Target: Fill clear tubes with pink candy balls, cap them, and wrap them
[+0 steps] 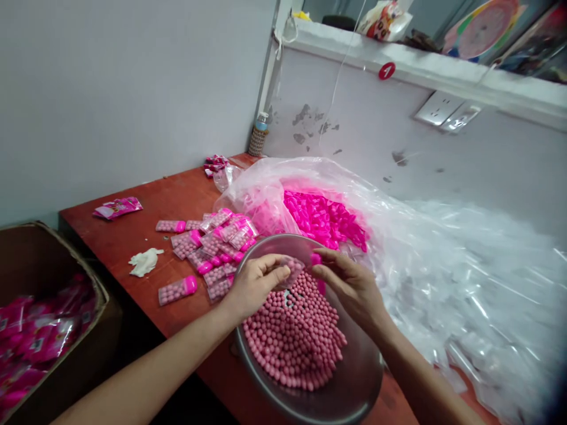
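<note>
Over a metal bowl [361, 378] of small round pink beads [295, 342], my left hand [259, 280] grips a small clear container [292, 271] with pink beads in it. My right hand [348, 283] faces it from the other side, thumb and fingers closed on a bright pink cap [316, 260]. Container and cap are a short way apart. Left of the bowl lies a pile of filled, pink-capped containers [217, 242]; one more capped container [177, 291] lies on its own nearer the table edge.
Behind the bowl, a plastic bag holds many pink caps [323, 215]. Clear empty containers [478, 283] are heaped at right. A cardboard box [100, 295] of pink packets stands lower left. A bottle [259, 134] is in the corner of the red table [146, 233].
</note>
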`<state>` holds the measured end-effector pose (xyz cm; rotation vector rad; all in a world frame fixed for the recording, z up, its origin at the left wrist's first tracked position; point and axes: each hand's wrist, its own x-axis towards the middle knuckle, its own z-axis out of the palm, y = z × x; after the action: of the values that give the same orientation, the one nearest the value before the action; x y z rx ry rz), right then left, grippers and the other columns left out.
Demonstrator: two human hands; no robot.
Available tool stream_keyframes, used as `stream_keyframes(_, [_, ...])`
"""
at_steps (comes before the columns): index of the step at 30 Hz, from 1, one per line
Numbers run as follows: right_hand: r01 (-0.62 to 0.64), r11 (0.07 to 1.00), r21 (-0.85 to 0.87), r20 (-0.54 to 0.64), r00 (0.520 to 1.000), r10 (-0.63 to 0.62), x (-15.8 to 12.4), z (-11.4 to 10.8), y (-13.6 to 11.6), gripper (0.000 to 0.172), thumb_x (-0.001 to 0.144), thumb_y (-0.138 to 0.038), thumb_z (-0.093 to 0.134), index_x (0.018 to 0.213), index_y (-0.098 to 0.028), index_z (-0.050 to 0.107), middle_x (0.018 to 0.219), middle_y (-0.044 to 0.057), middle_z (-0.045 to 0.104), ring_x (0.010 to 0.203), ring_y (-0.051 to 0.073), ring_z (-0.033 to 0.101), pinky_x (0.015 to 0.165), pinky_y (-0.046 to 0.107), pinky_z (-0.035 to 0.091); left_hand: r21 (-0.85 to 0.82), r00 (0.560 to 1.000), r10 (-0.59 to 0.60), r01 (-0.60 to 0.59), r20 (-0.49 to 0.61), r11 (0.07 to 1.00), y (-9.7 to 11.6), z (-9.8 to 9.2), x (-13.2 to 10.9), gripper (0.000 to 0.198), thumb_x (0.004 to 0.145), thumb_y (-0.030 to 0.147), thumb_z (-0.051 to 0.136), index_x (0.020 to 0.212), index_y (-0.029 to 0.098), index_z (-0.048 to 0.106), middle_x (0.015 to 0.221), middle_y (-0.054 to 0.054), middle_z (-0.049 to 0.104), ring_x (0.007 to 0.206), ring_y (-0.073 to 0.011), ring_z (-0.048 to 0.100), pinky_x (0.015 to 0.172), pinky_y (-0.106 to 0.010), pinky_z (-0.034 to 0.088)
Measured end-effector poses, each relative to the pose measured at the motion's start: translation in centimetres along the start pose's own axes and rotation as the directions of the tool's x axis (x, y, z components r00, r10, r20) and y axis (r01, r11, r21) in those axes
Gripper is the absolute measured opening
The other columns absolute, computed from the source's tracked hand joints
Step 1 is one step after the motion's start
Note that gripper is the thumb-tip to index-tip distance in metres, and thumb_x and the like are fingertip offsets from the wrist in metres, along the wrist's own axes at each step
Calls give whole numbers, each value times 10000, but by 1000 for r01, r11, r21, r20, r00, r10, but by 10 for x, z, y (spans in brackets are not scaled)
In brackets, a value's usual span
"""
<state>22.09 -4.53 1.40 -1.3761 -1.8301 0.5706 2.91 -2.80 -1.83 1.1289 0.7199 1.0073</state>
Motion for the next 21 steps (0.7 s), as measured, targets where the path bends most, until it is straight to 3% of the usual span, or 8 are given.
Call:
stream_keyframes(3, [153, 980, -128, -31, 987, -158, 3, -10, -12, 262, 825, -295, 582, 1074, -213, 597, 958, 49, 674, 834, 180, 637, 741, 288, 507, 295, 993, 110, -114, 32, 948, 5, 0, -5, 254, 827, 252, 541, 1031, 157, 658, 1037, -68, 660, 944, -206, 592, 840, -291, 455])
stream_keyframes(8, [392, 892, -224, 152, 918, -365, 5, -1, -17, 283, 852, -237, 548, 1135, -239, 556, 981, 50, 667, 847, 173, 637, 750, 279, 508, 493, 974, 227, -204, 14, 846, 9, 2, -11, 254, 842, 245, 523, 1051, 194, 659, 1012, -42, 681, 912, -204, 617, 825, -284, 455])
stream_keyframes(13, [479, 852, -212, 182, 876, -447, 1, 8, -14, 334, 853, -179, 541, 1182, -232, 519, 1004, 70, 660, 896, 179, 634, 753, 281, 521, 544, 950, 310, -273, 24, 794, 9, 2, -15, 242, 841, 206, 523, 1035, 192, 667, 1005, -49, 686, 906, -202, 626, 811, -273, 460])
stream_keyframes(21, [576, 780, -243, 152, 817, -556, -4, 12, -12, 470, 819, -140, 584, 1260, -248, 461, 985, 56, 685, 873, 183, 658, 733, 268, 549, 512, 954, 293, -279, 55, 812, 7, 1, -19, 235, 843, 170, 508, 1003, 181, 680, 917, -50, 691, 873, -193, 626, 794, -259, 456])
